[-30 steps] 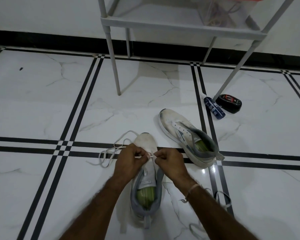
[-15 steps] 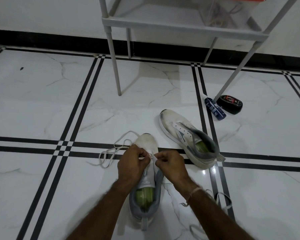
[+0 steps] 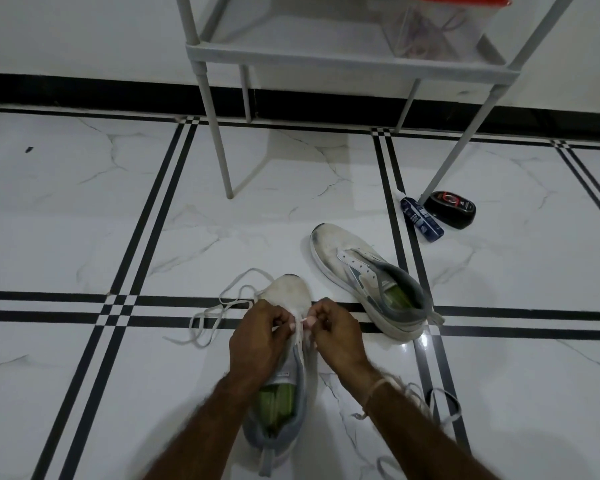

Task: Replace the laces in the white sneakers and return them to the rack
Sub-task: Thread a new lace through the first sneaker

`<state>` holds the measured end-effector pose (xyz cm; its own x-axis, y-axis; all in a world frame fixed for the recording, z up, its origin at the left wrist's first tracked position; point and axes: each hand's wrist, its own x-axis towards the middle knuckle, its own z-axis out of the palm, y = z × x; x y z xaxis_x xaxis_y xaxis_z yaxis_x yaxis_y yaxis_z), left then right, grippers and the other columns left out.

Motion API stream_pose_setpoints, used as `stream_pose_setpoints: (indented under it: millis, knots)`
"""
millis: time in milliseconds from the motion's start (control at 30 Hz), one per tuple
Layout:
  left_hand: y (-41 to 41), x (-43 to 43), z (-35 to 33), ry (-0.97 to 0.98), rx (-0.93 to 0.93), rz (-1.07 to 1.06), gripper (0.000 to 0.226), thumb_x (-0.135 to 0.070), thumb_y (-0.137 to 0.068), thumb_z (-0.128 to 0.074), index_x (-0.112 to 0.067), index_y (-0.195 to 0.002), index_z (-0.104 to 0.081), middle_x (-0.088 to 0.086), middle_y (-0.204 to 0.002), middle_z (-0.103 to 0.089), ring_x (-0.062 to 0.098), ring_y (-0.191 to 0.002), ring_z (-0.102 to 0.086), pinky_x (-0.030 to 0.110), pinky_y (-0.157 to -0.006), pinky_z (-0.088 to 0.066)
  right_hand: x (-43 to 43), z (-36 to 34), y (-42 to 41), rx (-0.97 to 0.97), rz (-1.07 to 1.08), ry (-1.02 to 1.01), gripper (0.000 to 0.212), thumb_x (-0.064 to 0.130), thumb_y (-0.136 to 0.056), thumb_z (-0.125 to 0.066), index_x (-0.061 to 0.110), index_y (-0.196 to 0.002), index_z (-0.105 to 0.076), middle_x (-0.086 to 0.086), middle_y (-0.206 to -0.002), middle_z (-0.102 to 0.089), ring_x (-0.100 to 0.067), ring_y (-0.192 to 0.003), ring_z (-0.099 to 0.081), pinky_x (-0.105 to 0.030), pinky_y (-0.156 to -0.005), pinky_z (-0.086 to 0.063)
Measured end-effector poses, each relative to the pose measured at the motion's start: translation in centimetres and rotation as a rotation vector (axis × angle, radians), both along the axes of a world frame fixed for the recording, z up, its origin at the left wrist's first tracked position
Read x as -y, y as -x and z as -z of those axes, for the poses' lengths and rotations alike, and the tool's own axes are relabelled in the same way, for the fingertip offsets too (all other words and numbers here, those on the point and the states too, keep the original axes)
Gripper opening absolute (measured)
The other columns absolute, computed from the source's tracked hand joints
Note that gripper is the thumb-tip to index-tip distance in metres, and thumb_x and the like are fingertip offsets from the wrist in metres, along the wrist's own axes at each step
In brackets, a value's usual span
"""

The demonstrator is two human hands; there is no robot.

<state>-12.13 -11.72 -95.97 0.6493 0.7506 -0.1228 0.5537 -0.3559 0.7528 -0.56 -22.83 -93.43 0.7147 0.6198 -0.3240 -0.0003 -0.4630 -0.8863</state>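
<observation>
Here both hands (image 3: 300, 336) curled over sneaker (image 3: 289, 295), pinching lace (image 3: 301, 321).

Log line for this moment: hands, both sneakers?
step: lacing near sneaker | left hand: pinches lace | right hand: pinches lace tip | far sneaker: unlaced, on floor

Floor (image 3: 84, 220): white marble tiles, paired black inlay lines.
- Near sneaker (image 3: 288, 292), upright, toe pointing away, green insole.
- Far sneaker (image 3: 336, 251), unlaced, to its right and angled, apart from it.
- White lace (image 3: 215, 313), looped left of the near sneaker's toe.
- Second lace (image 3: 444, 407), lower right.
- Blue tube (image 3: 421, 220), lying flat; black oval tin (image 3: 450, 209) just beside it, both at a leg of the rack (image 3: 219, 133).
- Dark speck (image 3: 29, 149), far left.

Rack shelf: clear container (image 3: 430, 29), red lid.
</observation>
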Motion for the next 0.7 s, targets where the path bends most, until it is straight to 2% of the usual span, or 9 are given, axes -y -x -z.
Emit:
stream_pose_setpoints:
  millis: [67, 133, 167, 267, 367, 433, 533, 633, 700]
  knots:
    - [0.0, -0.1, -0.3, 0.014, -0.012, 0.013, 0.013, -0.029, -0.088, -0.074, -0.033, -0.091, -0.062, -0.015, -0.093, -0.064, 0.007, -0.09, -0.061, 0.033, -0.081, -0.05, 0.0, -2.0, -2.0, -0.205, 0.18, -0.226, 0.014, 0.01, -0.099, -0.056, 0.017, -0.087, -0.055, -0.006, -0.09, -0.076, -0.024, -0.086, -0.072, -0.045, -0.084, -0.054]
    - [-0.3, -0.3, -0.6, 0.037, -0.002, 0.032, 0.013, -0.029, -0.09, -0.073, -0.034, -0.091, -0.062, -0.016, -0.093, -0.063, 0.005, -0.089, -0.061, 0.034, -0.082, -0.05, 0.5, -5.0, -5.5, -0.514, 0.452, -0.529, 0.017, 0.01, -0.104, -0.048, 0.013, -0.089, -0.054, -0.007, -0.078, -0.068, -0.022, -0.073, -0.066, -0.043, -0.081, -0.056]
    - [-0.4, -0.6, -0.5, 0.039, 0.004, 0.039, 0.011, -0.029, -0.09, -0.073, -0.033, -0.091, -0.063, -0.018, -0.094, -0.062, 0.003, -0.09, -0.061, 0.035, -0.082, -0.051, 0.7, -6.2, -7.1, -0.542, 0.51, -0.597, 0.017, 0.011, -0.106, -0.046, 0.012, -0.09, -0.054, -0.004, -0.072, -0.059, -0.018, -0.066, -0.059, -0.037, -0.075, -0.055]
    - [0.5, -1.0, 0.1, 0.026, -0.014, 0.03, 0.008, -0.03, -0.088, -0.073, -0.033, -0.091, -0.066, -0.019, -0.094, -0.06, 0.002, -0.09, -0.06, 0.039, -0.084, -0.053, 0.3, -5.0, -6.8, 0.029, 0.099, -0.259, 0.005, 0.017, -0.102, -0.059, 0.015, -0.098, -0.061, 0.004, -0.083, -0.063, -0.011, -0.074, -0.059, -0.026, -0.07, -0.053]
    - [0.5, -0.5, -0.5, 0.03, 0.039, 0.04, 0.007, -0.037, -0.084, -0.069, -0.036, -0.09, -0.065, -0.013, -0.095, -0.062, 0.008, -0.092, -0.061, 0.043, -0.083, -0.054, 0.3, -1.0, -3.7, 0.28, -0.267, -0.044, 0.017, 0.021, -0.085, -0.082, 0.018, -0.095, -0.07, 0.004, -0.093, -0.067, -0.01, -0.086, -0.064, -0.022, -0.077, -0.052]
    - [-0.4, -0.3, -1.5, 0.044, 0.134, 0.07, 0.017, -0.034, -0.077, -0.069, -0.042, -0.09, -0.062, -0.009, -0.097, -0.062, 0.007, -0.094, -0.06, 0.038, -0.084, -0.053, 0.1, -0.1, -3.2, 0.271, -0.254, -0.041, 0.019, 0.024, -0.078, -0.087, 0.019, -0.088, -0.072, 0.003, -0.087, -0.067, -0.008, -0.085, -0.062, -0.018, -0.075, -0.048]
    - [0.0, -0.6, -2.2, 0.024, 0.178, 0.01, 0.027, -0.036, -0.08, -0.075, -0.038, -0.105, -0.063, -0.012, -0.111, -0.06, 0.005, -0.105, -0.055, 0.029, -0.09, -0.049, 0.1, 0.5, -3.0, 0.144, -0.116, -0.084, 0.014, 0.021, -0.082, -0.081, 0.022, -0.076, -0.069, 0.004, -0.079, -0.069, -0.012, -0.079, -0.065, -0.036, -0.074, -0.055]
    - [2.2, -0.7, -1.1, 0.075, 0.188, -0.05, 0.031, -0.037, -0.091, -0.062, -0.032, -0.122, -0.061, -0.009, -0.122, -0.061, 0.012, -0.114, -0.058, 0.043, -0.093, -0.054, 0.4, -0.1, -2.2, -0.07, -0.015, -0.184, 0.02, 0.01, -0.1, -0.063, 0.014, -0.081, -0.058, 0.004, -0.083, -0.075, -0.01, -0.071, -0.062, -0.028, -0.068, -0.049]
    - [3.1, -0.6, -0.5, 0.125, 0.169, -0.039, 0.04, -0.03, -0.092, -0.059, -0.033, -0.131, -0.058, -0.011, -0.13, -0.06, 0.014, -0.119, -0.059, 0.051, -0.096, -0.054, 0.1, -1.2, -2.4, -0.319, 0.081, -0.283, 0.02, 0.015, -0.109, -0.048, 0.007, -0.09, -0.049, -0.007, -0.097, -0.079, -0.012, -0.059, -0.05, -0.025, -0.06, -0.04]
